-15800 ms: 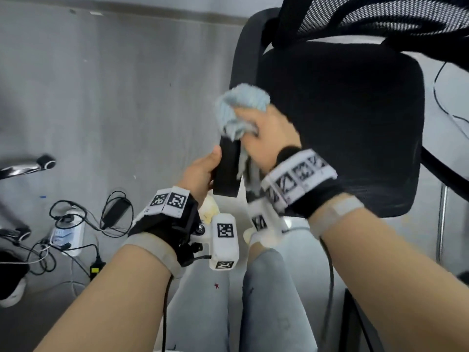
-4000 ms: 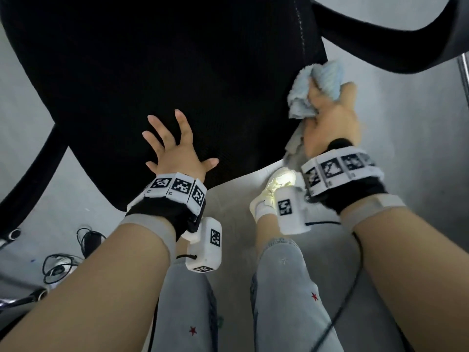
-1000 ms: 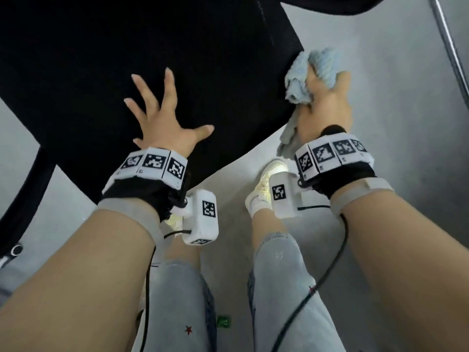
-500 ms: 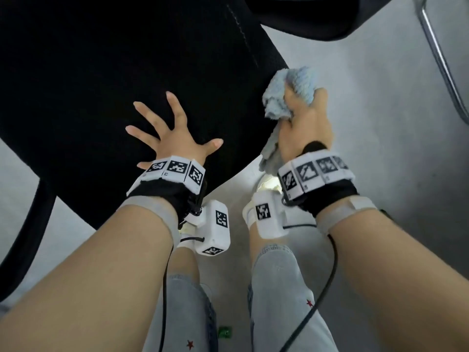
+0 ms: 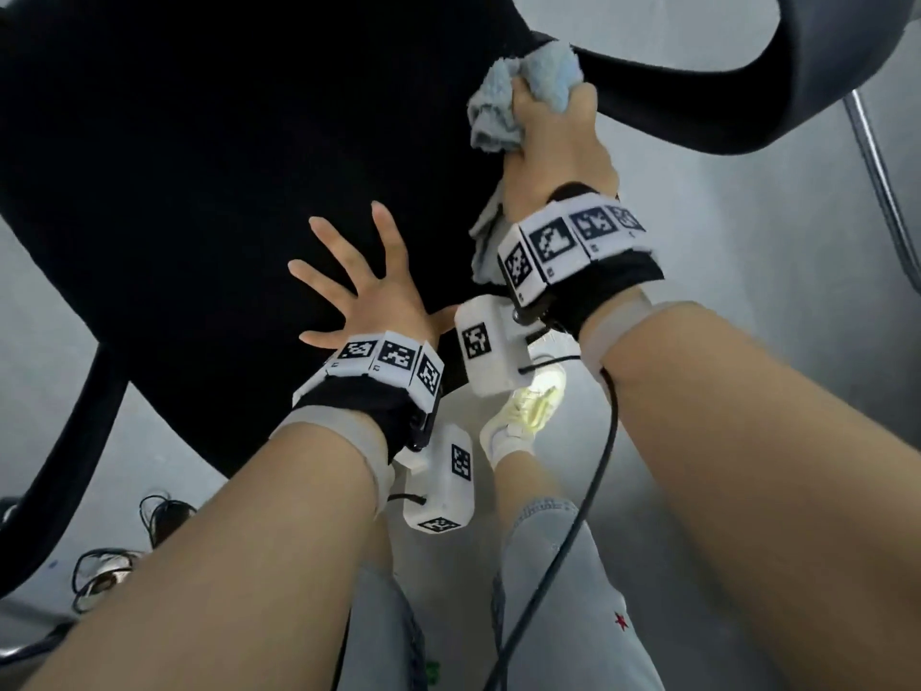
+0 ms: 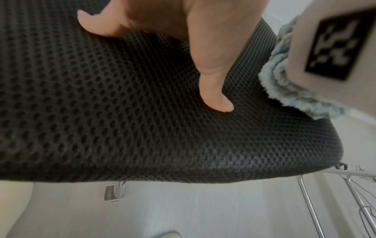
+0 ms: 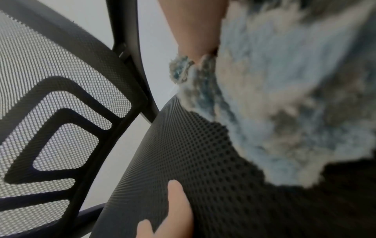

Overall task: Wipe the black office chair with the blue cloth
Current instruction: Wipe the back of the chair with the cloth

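The black office chair's mesh seat [image 5: 199, 167] fills the upper left of the head view. My left hand [image 5: 366, 291] lies flat on the seat with fingers spread; its thumb [image 6: 213, 90] presses the mesh [image 6: 142, 128]. My right hand [image 5: 553, 142] grips the bunched blue cloth [image 5: 528, 92] at the seat's right edge, near the black armrest [image 5: 747, 102]. In the right wrist view the cloth [image 7: 274, 104] lies against the seat mesh [image 7: 193, 161], with the mesh backrest [image 7: 50, 112] behind. A cloth corner [image 6: 289, 83] shows beside the seat.
Grey floor [image 5: 772, 241] lies all around. A metal chair leg [image 5: 877, 192] runs down the right edge. The left armrest [image 5: 65, 466] curves down at the left, with cables [image 5: 114, 556] on the floor below it. My legs and a pale shoe [image 5: 523, 416] stand under the seat.
My right hand has slid the cloth farther along the seat's right edge toward the armrest. My left hand stays flat on the seat, now nearer its front edge.
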A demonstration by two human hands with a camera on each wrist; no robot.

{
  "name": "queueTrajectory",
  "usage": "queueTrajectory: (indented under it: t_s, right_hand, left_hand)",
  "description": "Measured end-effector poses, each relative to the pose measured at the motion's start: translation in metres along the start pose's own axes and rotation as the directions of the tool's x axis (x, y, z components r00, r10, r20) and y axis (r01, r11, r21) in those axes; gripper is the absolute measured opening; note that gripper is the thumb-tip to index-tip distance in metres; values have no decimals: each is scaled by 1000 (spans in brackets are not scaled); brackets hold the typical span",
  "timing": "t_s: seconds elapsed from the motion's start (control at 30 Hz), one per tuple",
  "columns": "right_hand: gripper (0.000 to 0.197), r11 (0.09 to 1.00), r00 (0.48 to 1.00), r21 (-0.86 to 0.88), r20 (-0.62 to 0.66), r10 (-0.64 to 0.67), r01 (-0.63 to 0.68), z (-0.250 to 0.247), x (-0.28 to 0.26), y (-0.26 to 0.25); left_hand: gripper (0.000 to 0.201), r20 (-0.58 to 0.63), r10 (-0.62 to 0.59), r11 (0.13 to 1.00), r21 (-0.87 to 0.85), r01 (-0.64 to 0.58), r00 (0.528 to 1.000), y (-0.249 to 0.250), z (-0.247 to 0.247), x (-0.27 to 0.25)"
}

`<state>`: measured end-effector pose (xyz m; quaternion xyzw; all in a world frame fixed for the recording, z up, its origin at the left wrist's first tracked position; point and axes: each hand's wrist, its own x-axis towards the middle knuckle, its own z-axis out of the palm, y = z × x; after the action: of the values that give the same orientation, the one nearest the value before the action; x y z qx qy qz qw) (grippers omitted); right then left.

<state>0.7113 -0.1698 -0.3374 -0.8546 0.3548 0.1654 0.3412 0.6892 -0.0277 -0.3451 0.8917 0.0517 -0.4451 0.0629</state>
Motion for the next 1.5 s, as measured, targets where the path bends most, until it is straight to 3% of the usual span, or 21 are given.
queueTrajectory:
  t_s: [0.2,0.37,0.6,0.67,0.77,0.9,1.03,1.17,1.27,1.37,1.5]
  right_hand:
    - [54,978,999,-209,38,18,-10,-2,-44,37]
    - [52,990,999,-142,-32,12,-17,12,-20,12]
    - [47,988,994,-154,-99,-38,22,3,26,-32]
    - [44,993,992,-121,-124,-30,15,3,21,-28]
    - [42,999,996,-27,-87,29,-31,4,-7,-5]
    - [52,989,1000,-148,10,-25,26,9,-44,24]
    - [52,984,999,-176,5,-38,38,11,-25,9]
    - [50,999,994,-24,-109,27,-30,6,16,-23]
    - [51,996,989,9,-119,87,-86,9,3,-20]
    - [54,996,992,-25,-97,82,-84,17,-30,-1]
    - [49,996,992,-48,-101,76,-81,17,-11,-4]
  left_hand:
    - [119,37,8,998,60,-10,999,-8,0,1]
    - [119,22,37,996,80,-39,999,-15,3,2]
    - [103,-103,17,997,76,-9,995,-9,14,4]
    - [101,-83,22,997,78,-16,996,-10,12,4]
    - [115,-26,44,993,108,-41,999,-15,8,4]
    - [118,19,76,986,150,-78,997,-27,5,3]
    - [117,25,105,975,195,-108,994,-35,4,3]
    - [114,-16,113,966,234,-107,993,-36,8,3]
    - [108,-17,111,970,220,-105,994,-34,8,3]
    - [115,23,95,970,222,-97,995,-36,6,5]
    - [118,-1,110,973,204,-107,994,-37,9,4]
